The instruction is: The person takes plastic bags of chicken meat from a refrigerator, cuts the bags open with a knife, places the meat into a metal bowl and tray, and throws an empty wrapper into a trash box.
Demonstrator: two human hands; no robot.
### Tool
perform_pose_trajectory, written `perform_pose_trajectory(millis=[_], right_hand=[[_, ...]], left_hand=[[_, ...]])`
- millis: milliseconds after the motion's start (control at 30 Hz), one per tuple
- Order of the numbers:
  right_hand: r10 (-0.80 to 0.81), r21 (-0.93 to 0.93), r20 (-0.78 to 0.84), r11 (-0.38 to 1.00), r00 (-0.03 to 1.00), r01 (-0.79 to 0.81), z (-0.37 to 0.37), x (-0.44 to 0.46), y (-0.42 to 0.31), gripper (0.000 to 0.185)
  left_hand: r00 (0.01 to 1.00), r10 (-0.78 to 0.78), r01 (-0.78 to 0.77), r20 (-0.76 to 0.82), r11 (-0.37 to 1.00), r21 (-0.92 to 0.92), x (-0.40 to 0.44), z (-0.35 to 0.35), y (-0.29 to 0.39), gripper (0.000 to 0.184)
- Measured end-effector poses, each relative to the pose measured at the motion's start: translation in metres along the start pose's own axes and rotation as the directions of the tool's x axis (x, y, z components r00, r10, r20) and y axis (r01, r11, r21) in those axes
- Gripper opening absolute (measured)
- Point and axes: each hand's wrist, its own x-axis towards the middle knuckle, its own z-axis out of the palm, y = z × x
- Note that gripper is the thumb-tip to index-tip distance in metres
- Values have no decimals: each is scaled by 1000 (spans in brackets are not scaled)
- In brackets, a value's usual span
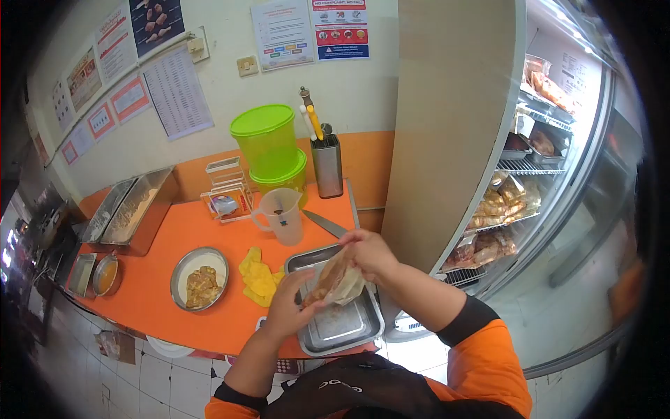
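A clear plastic bag of raw meat hangs tilted over a metal tray. My right hand is closed on the upper end of the bag. Around its lower end curl the fingers and thumb of my left hand, with the meat between them. The tray, with a little residue on its bottom, sits at the right end of the orange table. Left of my hands lies a crumpled yellow cloth. Farther left stands a round metal bowl holding pieces of meat in pale liquid.
Behind the tray lies a knife, beside a plastic measuring jug. Green-lidded tubs and a knife block stand at the wall. Deep metal bins occupy the far left. An upright fridge with bagged meat is at right.
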Motion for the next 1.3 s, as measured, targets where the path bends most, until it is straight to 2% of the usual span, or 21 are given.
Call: perform_pose_trajectory(millis=[100,133,200,233,300,400,433,467,533,600,633,700,733,833,900,933,1033,1100,1167,1267,1300], right_hand=[[-71,-315,202,940,977,133,18,27,26,20],[-69,-315,247,938,966,148,24,35,32,22],[-68,-312,333,933,940,178,30,51,39,26],[-155,-317,335,910,929,266,27,60,38,29],[-318,-327,337,843,886,427,14,83,31,37],[-458,-591,95,688,884,421,-29,118,37,44],[-424,-806,161,465,891,367,-51,135,60,48],[-374,-936,212,187,903,298,-70,146,84,51],[19,-974,228,1,974,228,-82,141,101,57],[-68,-913,308,258,949,315,-101,146,135,58],[-119,-909,271,295,955,295,-105,150,148,56],[-211,-891,191,373,959,259,-112,156,164,54],[-209,-905,109,384,972,184,-111,148,157,50],[-170,-895,-97,446,981,-11,-101,110,135,42],[-113,-859,-175,504,978,-95,-122,98,150,40],[-137,-814,-223,571,965,-107,-130,81,160,41],[-231,-698,-387,706,893,-120,-130,-4,159,44],[-300,-587,-421,810,856,-5,-125,-58,158,41],[-372,-628,-374,775,849,63,-132,-93,173,37],[-579,-861,-142,472,803,188,-135,-126,170,37],[-561,-897,-107,411,821,164,-131,-138,162,37]], left_hand=[[991,-99,112,88,980,-163,9,22,-42,65],[986,-121,143,111,965,-218,10,32,-64,68],[981,-195,196,24,964,-179,15,45,-91,63],[973,-228,223,-17,962,-160,17,47,-96,61],[957,-289,283,-6,940,-189,34,35,-79,56],[948,-319,314,-5,936,-156,51,32,-89,50],[948,-318,314,-7,940,-131,55,33,-96,48],[952,-306,304,-3,946,-113,59,32,-98,49],[961,-277,277,5,958,-76,70,30,-101,51],[960,-278,275,34,959,65,79,25,-96,47],[959,-280,272,47,953,135,84,24,-95,46],[965,-246,231,93,963,142,91,24,-97,40],[965,-233,215,118,966,145,93,24,-98,38],[947,-316,307,56,943,129,98,27,-88,24],[943,-331,330,-12,943,-41,97,33,-89,21],[939,-341,333,-46,934,-127,97,35,-92,20],[788,-615,508,-37,683,-525,100,44,-121,17],[751,-660,516,-29,614,-597,103,41,-118,18],[737,-676,496,-29,569,-656,106,40,-109,20],[764,-640,419,-75,582,-698,105,43,-99,22],[782,-614,384,-109,612,-692,104,46,-100,22]])
